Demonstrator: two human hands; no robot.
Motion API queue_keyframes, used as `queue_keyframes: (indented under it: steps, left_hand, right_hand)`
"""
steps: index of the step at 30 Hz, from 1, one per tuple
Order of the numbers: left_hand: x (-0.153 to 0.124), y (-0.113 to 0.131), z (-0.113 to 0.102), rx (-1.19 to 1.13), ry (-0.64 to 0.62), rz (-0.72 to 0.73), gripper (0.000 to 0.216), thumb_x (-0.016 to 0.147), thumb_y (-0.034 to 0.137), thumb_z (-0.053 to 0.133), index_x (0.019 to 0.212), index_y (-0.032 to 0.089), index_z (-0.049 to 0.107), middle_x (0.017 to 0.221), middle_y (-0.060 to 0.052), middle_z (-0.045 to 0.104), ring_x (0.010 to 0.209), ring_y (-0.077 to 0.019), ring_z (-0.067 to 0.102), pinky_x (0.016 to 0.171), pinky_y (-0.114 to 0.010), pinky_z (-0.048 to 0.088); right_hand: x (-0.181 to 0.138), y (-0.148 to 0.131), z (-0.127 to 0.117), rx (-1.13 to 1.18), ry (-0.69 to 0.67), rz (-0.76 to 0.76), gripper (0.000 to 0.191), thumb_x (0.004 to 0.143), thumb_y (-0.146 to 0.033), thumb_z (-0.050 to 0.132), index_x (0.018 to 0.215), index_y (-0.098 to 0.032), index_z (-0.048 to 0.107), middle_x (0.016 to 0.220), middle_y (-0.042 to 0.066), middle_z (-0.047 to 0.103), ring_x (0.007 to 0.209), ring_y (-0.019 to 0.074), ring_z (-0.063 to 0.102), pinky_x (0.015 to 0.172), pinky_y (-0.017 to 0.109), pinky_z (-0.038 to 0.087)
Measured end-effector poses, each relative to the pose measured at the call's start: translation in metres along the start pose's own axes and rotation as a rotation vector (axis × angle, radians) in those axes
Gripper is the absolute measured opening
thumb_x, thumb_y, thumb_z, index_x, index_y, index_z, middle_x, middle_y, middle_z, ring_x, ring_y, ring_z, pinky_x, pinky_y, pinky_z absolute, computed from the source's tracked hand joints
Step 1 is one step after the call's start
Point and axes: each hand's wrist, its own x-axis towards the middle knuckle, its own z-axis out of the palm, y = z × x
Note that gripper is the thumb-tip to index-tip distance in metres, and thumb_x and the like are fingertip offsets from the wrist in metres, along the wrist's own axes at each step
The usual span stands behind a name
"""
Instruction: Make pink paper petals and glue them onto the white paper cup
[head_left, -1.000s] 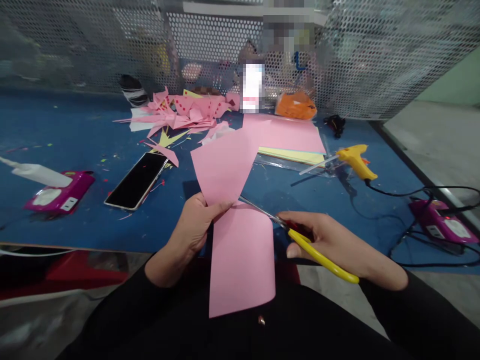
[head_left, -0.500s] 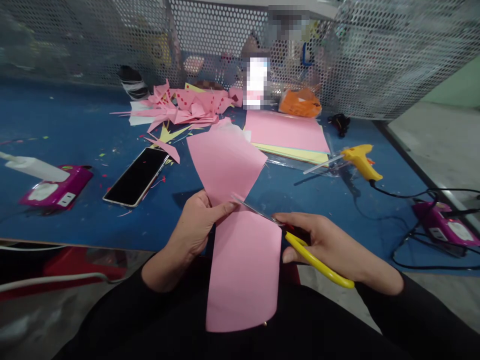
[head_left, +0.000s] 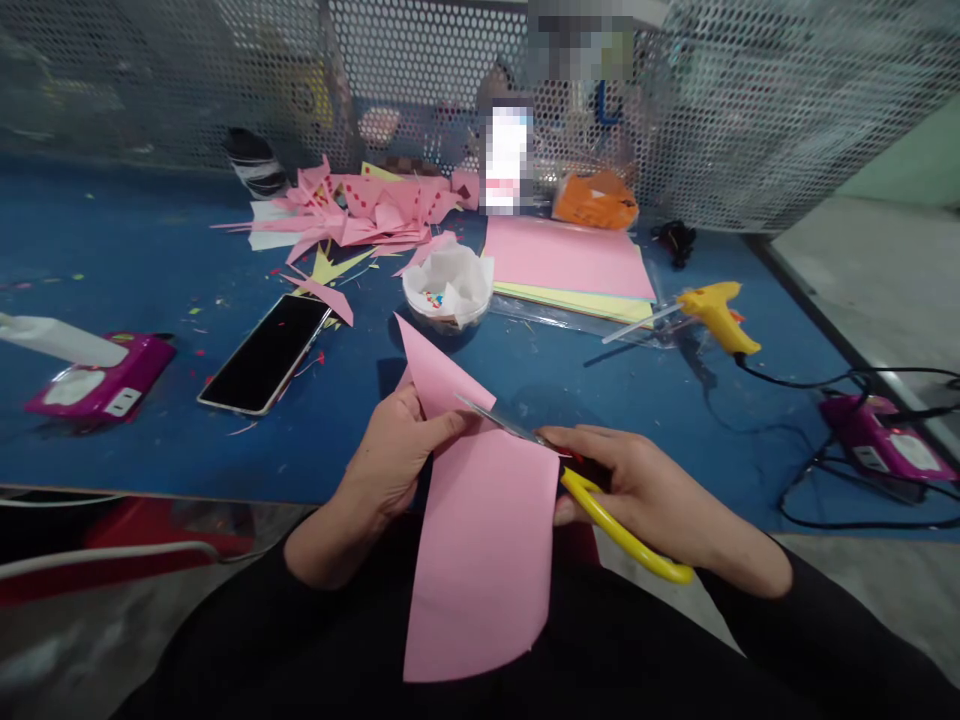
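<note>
A sheet of pink paper (head_left: 484,560) hangs over the table's front edge toward my lap, partly cut across. My left hand (head_left: 394,450) pinches its left side at the cut, thumb on top. In my right hand (head_left: 630,490) are yellow-handled scissors (head_left: 626,535), their blades lying across the paper and pointing left toward my left thumb. The blades look closed or nearly so. Above them the upper part of the paper folds back and narrows to a point. My right fingers around the handles are partly hidden.
Behind the paper stands a bowl (head_left: 450,290) lined with white tissue. A phone (head_left: 266,355) and a purple power socket (head_left: 101,375) lie left; pink scraps (head_left: 375,210) are heaped behind. Stacked coloured paper (head_left: 570,262), a yellow glue gun (head_left: 716,312) and its cable lie right.
The upper part of the pink paper has tipped away and folded down, so the tissue-lined bowl shows. Both hands keep nearly the same place, with the scissors still across the paper.
</note>
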Motion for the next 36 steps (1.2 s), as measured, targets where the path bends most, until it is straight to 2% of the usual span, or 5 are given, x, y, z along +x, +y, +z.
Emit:
queue_keyframes:
  steps: [8,14,20,25,36]
  left_hand:
    - [0.002,-0.0047,-0.004,0.05,0.041,-0.026,0.042,0.061,0.031,0.091,0.092,0.013,0.072,0.083,-0.007,0.073,0.079,-0.0233,0.068,0.071,-0.036,0.055]
    - [0.0021,-0.0031,-0.0048,0.072,0.039,-0.021,0.038,0.064,0.032,0.09,0.091,0.013,0.071,0.084,-0.006,0.074,0.072,-0.0188,0.067,0.064,-0.03,0.052]
    - [0.0014,-0.0024,-0.0036,0.052,0.035,-0.029,0.036,0.065,0.03,0.09,0.09,0.014,0.071,0.086,-0.006,0.075,0.07,-0.0177,0.068,0.064,-0.029,0.053]
    - [0.0031,-0.006,-0.0049,0.084,0.042,-0.04,0.037,0.066,0.032,0.09,0.091,0.014,0.071,0.087,-0.006,0.075,0.072,-0.0178,0.067,0.064,-0.028,0.052]
    - [0.0029,-0.0043,-0.0056,0.093,0.031,-0.036,0.034,0.066,0.032,0.09,0.09,0.016,0.072,0.089,-0.005,0.076,0.076,-0.0182,0.069,0.064,-0.026,0.052]
  right_hand:
    - [0.0014,-0.0002,0.001,0.015,0.007,-0.008,0.047,0.088,-0.052,0.07,0.129,-0.029,0.067,0.105,0.004,0.074,0.099,0.0237,0.069,0.089,0.036,0.054]
    - [0.0026,-0.0036,-0.0006,0.086,-0.024,0.008,0.042,0.088,-0.052,0.07,0.122,-0.028,0.07,0.104,0.004,0.075,0.097,0.0225,0.068,0.086,0.033,0.053]
    - [0.0019,-0.0054,-0.0014,0.124,-0.057,0.039,0.035,0.089,-0.052,0.069,0.11,-0.025,0.072,0.099,0.003,0.075,0.089,0.0207,0.067,0.08,0.032,0.053]
    - [0.0009,-0.0028,-0.001,0.156,-0.078,0.05,0.031,0.09,-0.049,0.069,0.11,-0.026,0.073,0.102,0.003,0.075,0.099,0.0231,0.069,0.088,0.033,0.053]
    - [0.0023,0.0018,0.0011,0.282,-0.106,0.082,0.04,0.088,-0.044,0.072,0.126,-0.03,0.071,0.116,0.002,0.076,0.109,0.0243,0.069,0.095,0.033,0.054]
